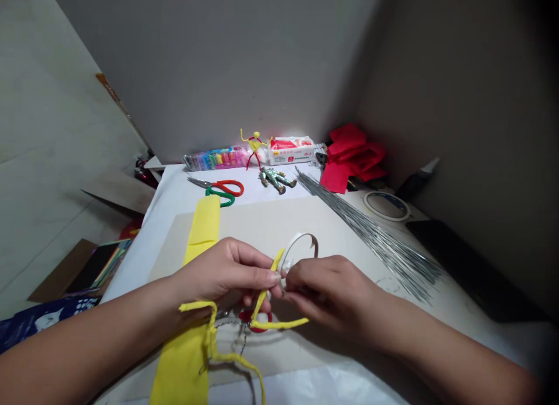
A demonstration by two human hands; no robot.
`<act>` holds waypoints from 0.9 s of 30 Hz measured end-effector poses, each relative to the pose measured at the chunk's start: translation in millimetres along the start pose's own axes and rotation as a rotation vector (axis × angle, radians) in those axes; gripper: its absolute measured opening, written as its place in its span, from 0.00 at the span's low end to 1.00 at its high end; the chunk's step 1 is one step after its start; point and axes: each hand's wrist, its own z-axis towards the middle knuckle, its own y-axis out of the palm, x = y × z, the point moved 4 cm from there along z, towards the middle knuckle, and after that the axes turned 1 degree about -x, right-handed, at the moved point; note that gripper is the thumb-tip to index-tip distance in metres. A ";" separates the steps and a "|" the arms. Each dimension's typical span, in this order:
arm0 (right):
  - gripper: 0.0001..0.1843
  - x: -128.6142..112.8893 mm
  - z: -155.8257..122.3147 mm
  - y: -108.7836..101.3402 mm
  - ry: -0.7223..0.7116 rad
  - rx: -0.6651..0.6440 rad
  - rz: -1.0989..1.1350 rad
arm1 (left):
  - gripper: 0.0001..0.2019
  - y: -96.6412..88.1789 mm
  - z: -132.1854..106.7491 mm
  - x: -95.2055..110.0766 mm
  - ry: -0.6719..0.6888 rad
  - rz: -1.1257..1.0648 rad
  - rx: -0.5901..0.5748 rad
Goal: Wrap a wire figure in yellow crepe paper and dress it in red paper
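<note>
Clearly, the weak spot is where the two hands meet, over the flat grey board on the white-covered desk. The left hand pinches a slim, bent, yellow paper-wrapped wire between thumb and fingertips; the right hand is curled around a narrow pale ring, probably a tape roll, though its fingertips are too hidden to tell what they press. Should that left pinch loosen, the wire could twist and its paper wrap might slacken; a hard tug from the ring could tear the wrap or pull the wire out of shape. Below hang a crooked yellow-wrapped length and dark twisted bare wire, whose ends could snag or prick, or puncture the broad yellow paper band beneath the left forearm if pressed down.
</note>
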 end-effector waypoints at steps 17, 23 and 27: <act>0.11 7.4 0.9 -28.9 0.127 0.346 -0.018 | 0.11 3.7 1.9 -8.0 -0.015 0.031 0.004; 0.12 9.8 -2.8 -39.3 0.140 0.404 -0.054 | 0.09 -2.8 2.5 -0.3 0.038 -0.099 0.014; 0.11 6.1 0.4 -34.6 0.098 0.283 0.053 | 0.07 -8.4 4.8 -0.2 0.065 -0.189 0.065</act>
